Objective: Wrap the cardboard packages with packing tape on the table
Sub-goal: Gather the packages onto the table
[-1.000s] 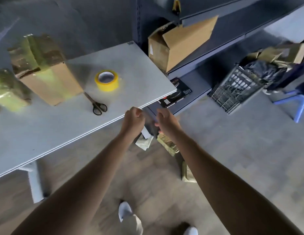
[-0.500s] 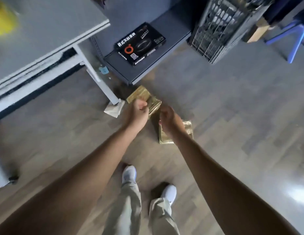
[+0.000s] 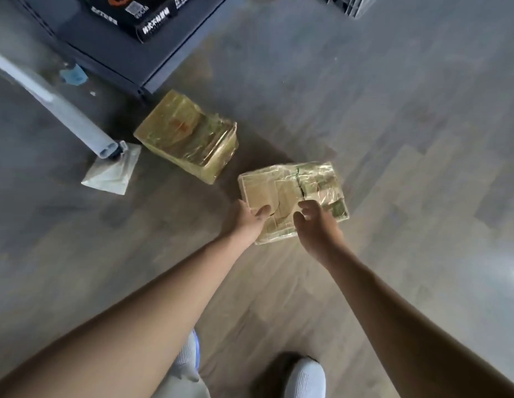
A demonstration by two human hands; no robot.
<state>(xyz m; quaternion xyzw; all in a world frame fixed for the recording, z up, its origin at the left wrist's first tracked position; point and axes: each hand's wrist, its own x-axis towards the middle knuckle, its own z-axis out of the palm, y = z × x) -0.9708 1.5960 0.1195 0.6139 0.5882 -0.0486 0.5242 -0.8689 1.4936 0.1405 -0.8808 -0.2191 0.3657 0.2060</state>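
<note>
Down on the grey wood-plank floor (image 3: pixel 393 139), not on the table, the flat tape-wrapped cardboard package (image 3: pixel 296 191) lies at your hands. Your left hand (image 3: pixel 251 216) is spread against its near-left edge. Your right hand (image 3: pixel 316 222) hovers loosely curled and empty, likely bracketing it for a two-sided lift. A second glossy wrapped package (image 3: pixel 189 136) lies beyond, beside the pale metal table leg (image 3: pixel 63 110).

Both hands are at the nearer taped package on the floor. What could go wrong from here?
1. The nearer package has glossy, crinkled tape, and neither the left hand nor the right hand looks closed round it: it may slip on lifting.
2. A dark split runs across its top; lifting by one edge might open it.
3. The table leg stands close by with a folded paper at its foot; a knock could shift that.
</note>
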